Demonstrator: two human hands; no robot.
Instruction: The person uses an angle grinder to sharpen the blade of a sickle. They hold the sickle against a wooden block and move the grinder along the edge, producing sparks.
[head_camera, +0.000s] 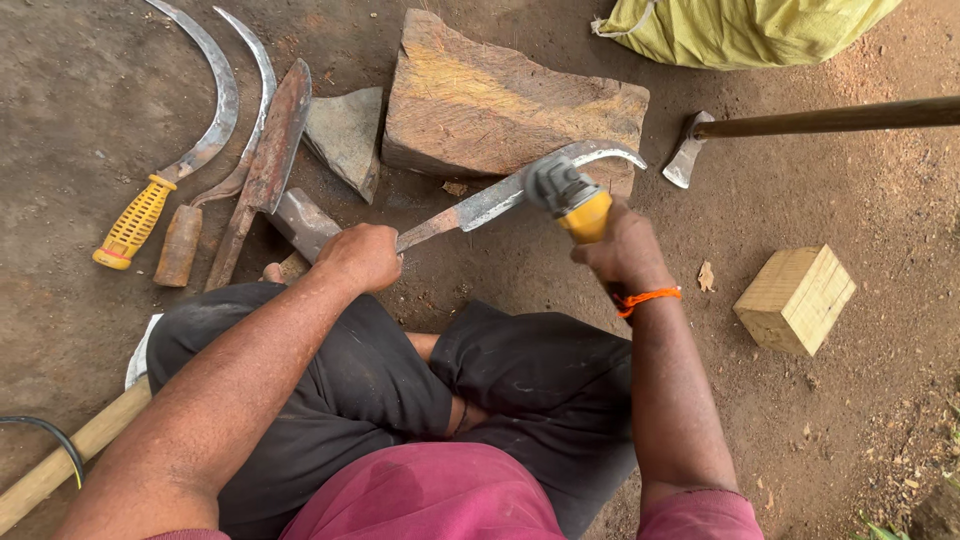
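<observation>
Crossed legs in dark trousers (400, 380) are seen nearest, above which the left hand (360, 257) is clenched on the tang of a curved blade (500, 195) resting on a stone block (500, 105). By the right hand (625, 250), fingers wrapped around its yellow body, an angle grinder (565, 195) is pressed onto that blade. 2 sickles (215, 110) and an axe (690, 150) are laid on the dirt ground (800, 420).
</observation>
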